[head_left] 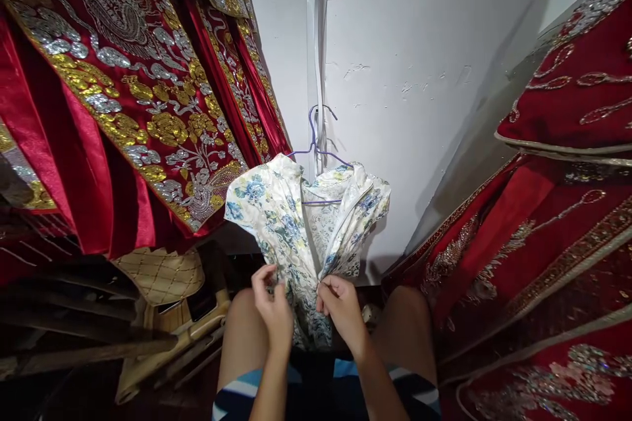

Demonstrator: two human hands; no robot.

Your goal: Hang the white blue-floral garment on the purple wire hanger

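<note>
A white floral dress (pixel 284 217) with blue and yellow flowers hangs on a thin purple hanger (pixel 313 145) in front of me. Its collar and front are parted down to about the waist, showing the inner fabric. My right hand (pixel 340 302) pinches the dress at the lower end of the front opening. At the dress's left side is my left hand (pixel 272 302), its thumb and fingers apart, with nothing visible between them.
Red garments with gold and silver embroidery (pixel 168 125) hang at the left. More red beaded garments (pixel 557 210) fill the right. Behind the dress is a white wall (pixel 395 79). A wooden chair (pixel 197 322) with a quilted cushion (pixel 160 273) stands at lower left.
</note>
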